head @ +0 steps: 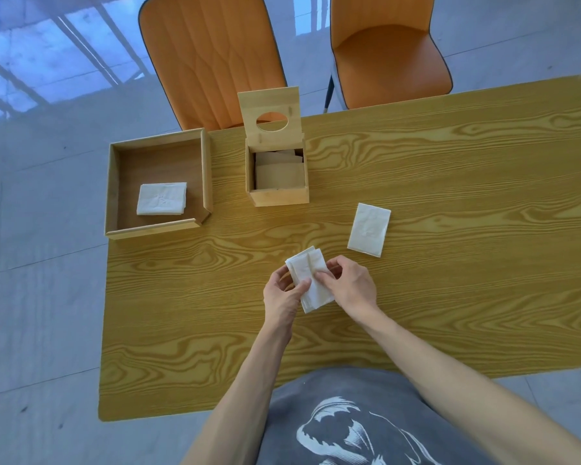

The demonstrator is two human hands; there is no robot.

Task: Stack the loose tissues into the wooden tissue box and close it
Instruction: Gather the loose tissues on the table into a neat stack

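Observation:
Both hands hold a small bundle of folded white tissues (308,276) just above the table's middle. My left hand (284,295) grips its left edge, and my right hand (348,283) pinches its right side. Behind them stands the wooden tissue box (279,194), its hinged lid (269,112) with a round hole tilted up and open. Folded tissues lie inside the box. Another folded tissue (369,228) lies flat on the table to the right of the box. One more tissue (161,198) rests in a shallow wooden tray (113,182) at the left.
The wood-grain table (450,263) ends close to my body and just left of the tray. Two orange chairs (212,55) (389,58) stand behind its far edge. Grey tiled floor lies to the left.

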